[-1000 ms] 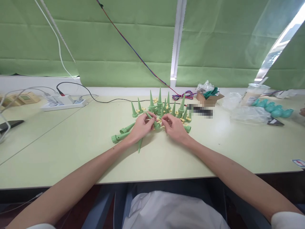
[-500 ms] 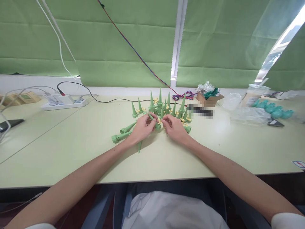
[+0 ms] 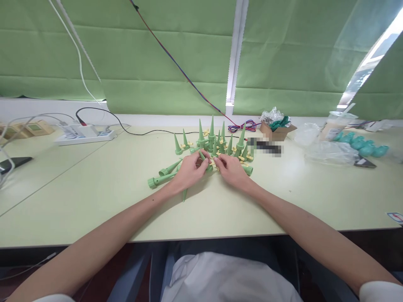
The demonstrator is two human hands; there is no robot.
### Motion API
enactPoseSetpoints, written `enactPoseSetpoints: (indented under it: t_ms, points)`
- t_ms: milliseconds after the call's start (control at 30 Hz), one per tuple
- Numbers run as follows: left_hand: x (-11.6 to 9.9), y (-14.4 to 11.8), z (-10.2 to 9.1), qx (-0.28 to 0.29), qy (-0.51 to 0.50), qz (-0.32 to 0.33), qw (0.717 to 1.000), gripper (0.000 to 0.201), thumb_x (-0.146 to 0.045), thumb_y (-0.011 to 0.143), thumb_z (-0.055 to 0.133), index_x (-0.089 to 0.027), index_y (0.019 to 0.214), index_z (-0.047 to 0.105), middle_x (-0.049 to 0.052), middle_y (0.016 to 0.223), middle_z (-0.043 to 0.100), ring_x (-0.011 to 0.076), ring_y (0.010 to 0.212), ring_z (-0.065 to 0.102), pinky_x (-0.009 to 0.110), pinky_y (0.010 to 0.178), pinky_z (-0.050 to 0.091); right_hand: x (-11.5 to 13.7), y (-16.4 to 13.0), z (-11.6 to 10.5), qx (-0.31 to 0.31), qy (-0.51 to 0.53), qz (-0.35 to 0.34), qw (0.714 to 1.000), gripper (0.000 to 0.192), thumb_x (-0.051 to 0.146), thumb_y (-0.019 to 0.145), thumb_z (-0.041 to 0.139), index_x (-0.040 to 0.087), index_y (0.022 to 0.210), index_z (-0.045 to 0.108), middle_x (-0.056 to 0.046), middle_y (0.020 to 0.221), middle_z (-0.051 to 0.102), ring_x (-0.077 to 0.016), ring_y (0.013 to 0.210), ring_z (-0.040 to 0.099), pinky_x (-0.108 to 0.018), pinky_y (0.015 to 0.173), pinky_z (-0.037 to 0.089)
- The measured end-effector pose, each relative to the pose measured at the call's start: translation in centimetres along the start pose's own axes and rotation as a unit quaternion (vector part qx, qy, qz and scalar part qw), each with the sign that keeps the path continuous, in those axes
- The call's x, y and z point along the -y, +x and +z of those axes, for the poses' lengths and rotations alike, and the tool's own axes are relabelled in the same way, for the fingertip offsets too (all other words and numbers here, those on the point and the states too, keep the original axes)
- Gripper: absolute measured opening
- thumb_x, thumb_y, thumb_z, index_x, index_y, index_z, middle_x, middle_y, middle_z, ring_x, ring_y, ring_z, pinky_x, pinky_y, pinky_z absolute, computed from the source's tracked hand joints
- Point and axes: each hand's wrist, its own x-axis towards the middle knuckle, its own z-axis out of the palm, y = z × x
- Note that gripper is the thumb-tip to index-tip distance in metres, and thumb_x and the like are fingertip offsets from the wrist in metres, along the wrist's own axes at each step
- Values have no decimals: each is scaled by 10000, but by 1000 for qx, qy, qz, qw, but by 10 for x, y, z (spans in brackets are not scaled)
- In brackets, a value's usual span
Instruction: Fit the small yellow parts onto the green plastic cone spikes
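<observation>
My left hand (image 3: 189,168) is closed around a green plant watering spike (image 3: 210,168), whose cone pokes up between thumb and fingers. My right hand (image 3: 232,167) meets it from the other side, its thumb and forefinger pinched on the spike's small yellow valve (image 3: 212,160), partly hidden by the fingertips. Behind both hands stand several green watering spikes (image 3: 212,130), points up, many with yellow valves (image 3: 244,158). Longer spikes lie flat on the left, one with a ribbed end (image 3: 153,183) beyond my left wrist. Another ribbed end (image 3: 248,170) shows beside my right hand.
On the pale table (image 3: 267,214), a white power strip (image 3: 85,136) stands at the left. A small cardboard box (image 3: 277,133), a drink cup (image 3: 333,126), plastic bags (image 3: 327,152) and teal bulb-shaped pieces (image 3: 367,147) lie to the right. Cables run along the back.
The spike in my left hand has tilted and dropped slightly, so less of its cone shows. My hands stay close together in nearly the same place.
</observation>
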Motion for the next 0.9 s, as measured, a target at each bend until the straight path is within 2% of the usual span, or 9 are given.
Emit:
enactPoseSetpoints:
  t_ms: [400, 633, 800, 900]
  points:
    - [1, 0, -1, 2, 45, 4, 999, 179, -334, 919, 455, -204, 936, 577, 24, 781, 656, 146, 588, 574, 283, 569, 462, -2, -1, 2, 19, -9, -5, 1000, 403, 383, 1000, 397, 212, 637, 434, 7, 578, 507, -144, 542, 424, -287, 574, 295]
    - [-1, 3, -4, -21, 48, 4, 999, 176, -324, 910, 446, -198, 929, 568, 27, 799, 653, 147, 608, 576, 272, 563, 458, 2, -3, 1, 29, 22, 8, 999, 169, 344, 953, 520, 194, 932, 593, -23, 796, 679, -150, 617, 551, -280, 637, 381]
    - [2, 2, -2, -12, 63, 12, 998, 174, -326, 922, 448, -201, 932, 569, 22, 792, 648, 142, 599, 573, 275, 576, 466, 0, -2, 1, 37, 25, -6, 999, 172, 295, 954, 499, 193, 853, 592, -10, 708, 644, -152, 596, 518, -279, 637, 366]
    - [3, 1, -2, -6, 67, 25, 997, 181, -324, 929, 443, -197, 904, 570, 37, 855, 668, 135, 592, 571, 279, 580, 473, 1, -2, 0, 39, 25, -1, 999, 184, 282, 949, 494, 192, 809, 572, 7, 644, 593, -145, 564, 478, -275, 620, 345]
